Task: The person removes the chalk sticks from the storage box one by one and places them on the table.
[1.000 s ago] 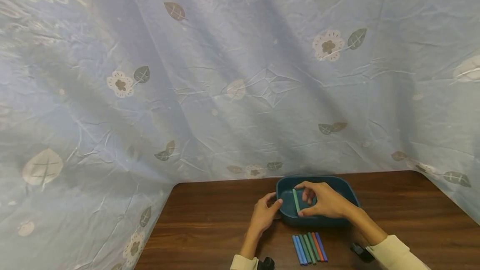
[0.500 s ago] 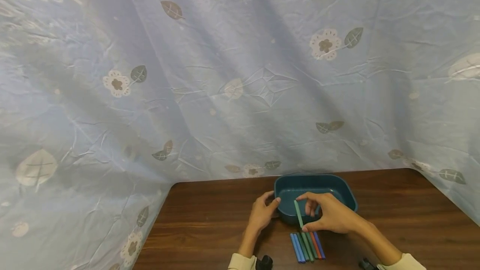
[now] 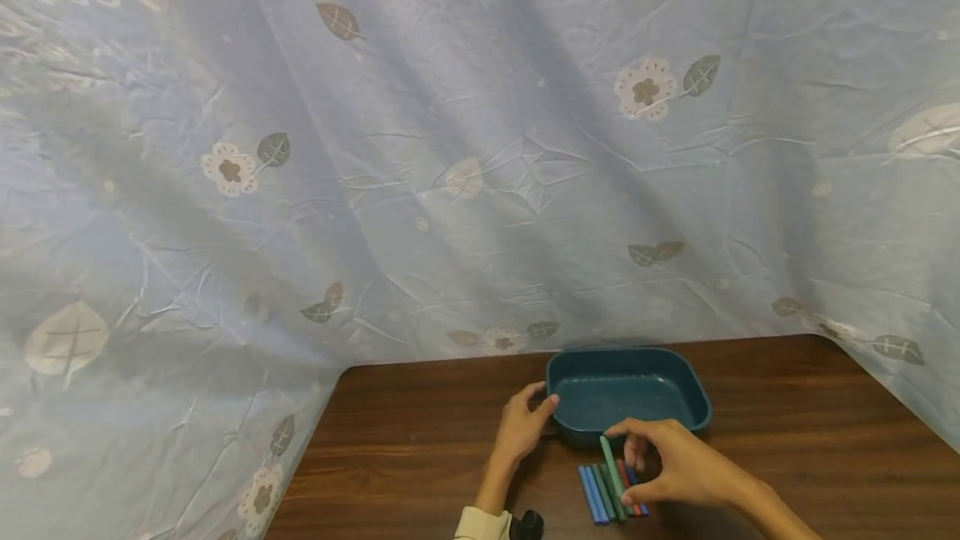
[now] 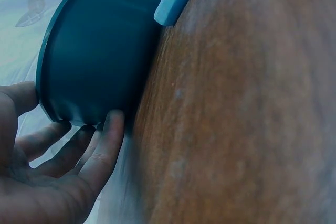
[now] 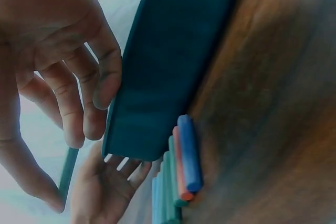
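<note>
My right hand [image 3: 678, 463] pinches a light green round stick [image 3: 612, 467] by its two ends, between thumb and a fingertip. The stick hangs over a row of similar sticks on the table; light blue [image 3: 589, 494], dark green [image 3: 602, 492], red [image 5: 181, 163] and darker blue [image 5: 189, 153] ones lie side by side. The held stick and hand partly cover the row in the head view. My left hand [image 3: 519, 425] holds the left end of a teal plastic container [image 3: 622, 397], thumb at its rim and fingers against its outer wall [image 4: 94, 61]. The container's visible inside holds nothing.
The brown wooden table [image 3: 420, 432] ends at a pale blue patterned cloth [image 3: 450, 257] hanging behind and at the left. The container stands near the table's back edge, just behind the row of sticks.
My right hand has carried the light green stick out of the container, toward me, to above the row. The left hand stays at the container's left end.
</note>
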`<state>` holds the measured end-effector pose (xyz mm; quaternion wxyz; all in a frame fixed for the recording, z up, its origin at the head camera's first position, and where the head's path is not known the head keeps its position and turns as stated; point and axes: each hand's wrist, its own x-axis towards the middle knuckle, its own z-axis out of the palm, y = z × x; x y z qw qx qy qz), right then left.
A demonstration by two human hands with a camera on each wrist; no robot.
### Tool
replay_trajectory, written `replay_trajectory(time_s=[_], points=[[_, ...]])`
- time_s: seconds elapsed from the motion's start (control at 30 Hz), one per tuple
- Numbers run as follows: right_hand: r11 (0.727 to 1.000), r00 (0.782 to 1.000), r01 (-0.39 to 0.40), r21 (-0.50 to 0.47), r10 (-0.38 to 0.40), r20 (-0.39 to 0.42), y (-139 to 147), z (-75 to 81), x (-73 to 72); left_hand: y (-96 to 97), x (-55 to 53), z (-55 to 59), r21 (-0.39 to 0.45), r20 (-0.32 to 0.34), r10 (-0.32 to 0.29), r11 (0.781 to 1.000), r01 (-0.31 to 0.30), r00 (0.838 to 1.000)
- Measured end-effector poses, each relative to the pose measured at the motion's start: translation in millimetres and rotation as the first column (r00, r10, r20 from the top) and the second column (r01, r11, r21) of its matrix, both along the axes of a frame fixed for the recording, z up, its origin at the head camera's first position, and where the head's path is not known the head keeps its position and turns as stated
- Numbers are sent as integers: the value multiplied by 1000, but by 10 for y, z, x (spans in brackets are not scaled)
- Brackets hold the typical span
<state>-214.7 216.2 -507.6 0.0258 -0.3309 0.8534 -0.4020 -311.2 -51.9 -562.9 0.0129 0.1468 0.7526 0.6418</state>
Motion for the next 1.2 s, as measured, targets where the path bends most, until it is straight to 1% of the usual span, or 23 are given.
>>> replay_trajectory(time_s=[0.13, 0.23, 0.27, 0.3, 0.37, 0.43, 0.47, 0.5, 0.6, 0.7, 0.8, 0.87, 0.93, 1.03, 1.2], points=[[1000, 1000, 11, -1, -11, -22, 78, -67, 58, 0, 0, -3, 8, 0, -10, 1000, 10, 1000], [1000, 999, -4, -17, 3, -37, 148, -126, 65, -2, -4, -4, 24, 9, -17, 1000, 17, 1000], [999, 997, -33, -26, 31, -66, 184, -179, 41, -2, -7, -3, 24, 15, -14, 1000, 14, 1000], [999, 997, -40, -28, 38, -65, 207, -196, 37, -3, -11, -5, 25, 15, -14, 1000, 14, 1000], [999, 998, -41, -29, 39, -57, 243, -218, 38, -5, -13, -4, 22, 13, -13, 1000, 12, 1000], [999, 999, -31, -25, 30, -32, 272, -225, 47, -4, -12, -3, 10, 7, -7, 1000, 7, 1000], [999, 999, -28, -24, 28, -18, 282, -224, 53, -3, -11, -5, 9, 7, -8, 1000, 8, 1000], [1000, 1000, 0, -17, 1, 25, 276, -183, 86, -3, -9, -5, 9, 8, -9, 1000, 9, 1000], [1000, 998, 8, -9, -7, 60, 294, -174, 109, 3, -1, -2, 16, 20, -10, 1000, 10, 1000], [1000, 998, 14, 16, -15, 62, 317, -202, 107, 4, 13, 4, 39, 22, -19, 999, 18, 1000], [998, 998, 30, 52, -33, 58, 334, -244, 87, -6, 18, 1, 41, 22, -21, 999, 20, 1000], [997, 996, 38, 73, -43, 72, 345, -269, 72, -10, 17, 2, -5, -6, -2, 1000, 2, 1000], [996, 995, 38, 84, -45, 87, 354, -287, 57, -12, 12, 2, -47, -13, 13, 999, -14, 1000], [995, 994, 29, 96, -39, 100, 365, -313, 31, -13, 6, 9, -111, -48, 40, 993, -45, 998], [994, 994, 19, 107, -30, 103, 372, -348, 12, -10, -7, 6, -100, -33, 30, 994, -33, 999]])
